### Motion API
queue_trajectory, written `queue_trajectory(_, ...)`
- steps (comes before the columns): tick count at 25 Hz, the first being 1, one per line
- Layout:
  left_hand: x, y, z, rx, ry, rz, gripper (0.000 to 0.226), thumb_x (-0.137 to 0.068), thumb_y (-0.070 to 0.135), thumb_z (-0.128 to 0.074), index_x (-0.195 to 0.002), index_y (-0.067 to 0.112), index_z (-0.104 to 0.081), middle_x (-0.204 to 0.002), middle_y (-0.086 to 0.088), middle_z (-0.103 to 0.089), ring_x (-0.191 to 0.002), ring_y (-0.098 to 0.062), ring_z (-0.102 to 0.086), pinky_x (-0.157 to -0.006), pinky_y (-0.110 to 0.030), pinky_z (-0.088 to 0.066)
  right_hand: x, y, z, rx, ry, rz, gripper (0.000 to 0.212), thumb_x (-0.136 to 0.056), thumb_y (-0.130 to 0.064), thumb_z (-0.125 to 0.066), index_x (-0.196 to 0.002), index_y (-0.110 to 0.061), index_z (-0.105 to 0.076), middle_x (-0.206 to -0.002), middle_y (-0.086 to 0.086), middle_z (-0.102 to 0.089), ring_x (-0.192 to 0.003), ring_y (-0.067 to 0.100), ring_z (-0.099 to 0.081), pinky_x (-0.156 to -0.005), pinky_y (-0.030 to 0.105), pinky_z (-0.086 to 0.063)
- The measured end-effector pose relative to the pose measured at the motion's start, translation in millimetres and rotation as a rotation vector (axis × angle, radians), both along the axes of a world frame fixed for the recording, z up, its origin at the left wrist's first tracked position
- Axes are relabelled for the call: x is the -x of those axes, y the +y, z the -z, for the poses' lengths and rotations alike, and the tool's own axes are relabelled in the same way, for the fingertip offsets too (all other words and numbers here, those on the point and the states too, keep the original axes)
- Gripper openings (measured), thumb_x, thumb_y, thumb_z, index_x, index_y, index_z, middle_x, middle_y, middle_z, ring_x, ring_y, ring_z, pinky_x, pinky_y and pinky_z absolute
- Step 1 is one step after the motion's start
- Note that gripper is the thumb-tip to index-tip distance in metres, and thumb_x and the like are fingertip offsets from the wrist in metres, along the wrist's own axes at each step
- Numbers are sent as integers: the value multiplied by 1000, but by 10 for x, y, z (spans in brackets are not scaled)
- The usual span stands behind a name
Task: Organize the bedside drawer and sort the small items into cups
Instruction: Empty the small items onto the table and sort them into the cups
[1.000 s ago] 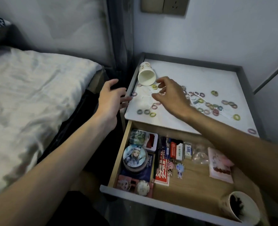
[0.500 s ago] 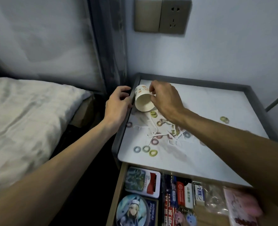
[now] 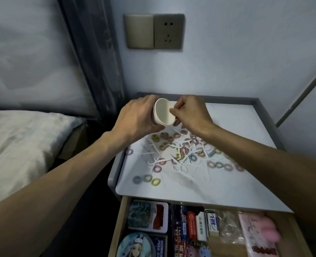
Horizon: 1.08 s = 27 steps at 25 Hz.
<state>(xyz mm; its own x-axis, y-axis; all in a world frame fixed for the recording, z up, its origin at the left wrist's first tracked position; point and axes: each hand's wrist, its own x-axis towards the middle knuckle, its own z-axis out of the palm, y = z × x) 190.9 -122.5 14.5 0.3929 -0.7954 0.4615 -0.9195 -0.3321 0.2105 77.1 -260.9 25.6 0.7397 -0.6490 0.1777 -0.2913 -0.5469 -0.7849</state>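
Holding the white paper cup (image 3: 163, 113) over the back left corner of the white, grey-rimmed bedside table top (image 3: 237, 127), I have my left hand (image 3: 136, 117) wrapped round its wall from the left. My right hand (image 3: 190, 114) pinches its rim from the right, thumb and forefinger closed on the edge. The cup is tipped with its mouth towards me, and it looks lifted clear of the table top. What I see of its inside is bare white, so nothing seems to be sorted into it yet.

Almost all the sorting is left, I judge. Across the middle of the table top the small pastel elastic hair rings (image 3: 183, 149) lie tangled with the thin white plastic floss picks (image 3: 154, 160) in one loose heap. Three stray rings (image 3: 147, 179) sit apart near the front left edge, and more trail towards the right side.

Under the front edge of the table top the pale wooden drawer (image 3: 120, 223) stands pulled out. In it a printed rectangular tin (image 3: 148, 216), slim boxes and packets lie side by side. That part looks fairly tidy, though I cannot tell whether it is finished.

I see only this one cup, so a second kind of item has no visible home. Next I would stand the cup upright on the table top and feed one kind in, watching that picks do not drag rings along
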Motion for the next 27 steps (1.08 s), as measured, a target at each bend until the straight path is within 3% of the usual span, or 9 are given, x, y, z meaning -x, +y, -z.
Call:
queue_trajectory(4,165,-128,-12,-76,0,13,71,-64,44,-81,-125,23,-51,-118,5,-63,-100,-23,-62,-73,-33,-46,174,-96,22,47,57,41,8,-89,-14,-67,-82,-12,-63,-65,4,-69,-51,10,-68,-52,26,-54)
queue_trajectory(6,216,-186,-28,-61,110,24,75,-64,43,-80,-127,25,-45,-116,5,-63,-97,-24,-62,-74,-35,-49,214,-94,18,-121,34,50,9,-90,-11,-67,-83,-9,-61,-65,10,-70,-49,14,-67,-47,25,-52)
queue_trajectory(8,243,-224,-44,-35,192,35,77,-65,41,-81,-128,26,-41,-114,5,-63,-93,-23,-61,-73,-38,-50,246,-94,9,-286,-21,30,11,-90,-8,-67,-82,-8,-59,-64,15,-70,-51,21,-69,-51,31,-57)
queue_trajectory(13,169,-258,19,-150,63,18,79,-63,41,-81,-129,31,-38,-110,4,-66,-88,-26,-63,-70,-39,-52,315,-201,57,-164,59,-52,13,-90,-8,-61,-78,-13,-59,-64,11,-70,-49,20,-66,-44,24,-43)
queue_trajectory(17,-34,-240,105,-142,145,-76,78,-65,33,-83,-130,27,-40,-110,4,-63,-88,-23,-60,-70,-36,-48,369,-400,52,-330,-177,52,3,-95,-8,-51,-94,-8,-54,-65,9,-66,-51,20,-59,-47,30,-45)
queue_trajectory(22,-267,-498,238,-276,-7,13,78,-64,18,-85,-133,26,-49,-131,-4,-59,-119,-34,-52,-99,-48,-39,474,-529,88,-453,-299,166,4,-93,-6,-47,-96,-7,-49,-67,8,-64,-53,19,-59,-50,31,-46)
queue_trajectory(27,-332,-420,218,-342,-85,-53,74,-70,-10,-61,-137,18,-52,-142,-8,-50,-133,-35,-41,-112,-51,-27,776,-536,37,-496,-294,179,5,-93,-5,-47,-97,-7,-49,-70,11,-64,-53,18,-60,-48,27,-46)
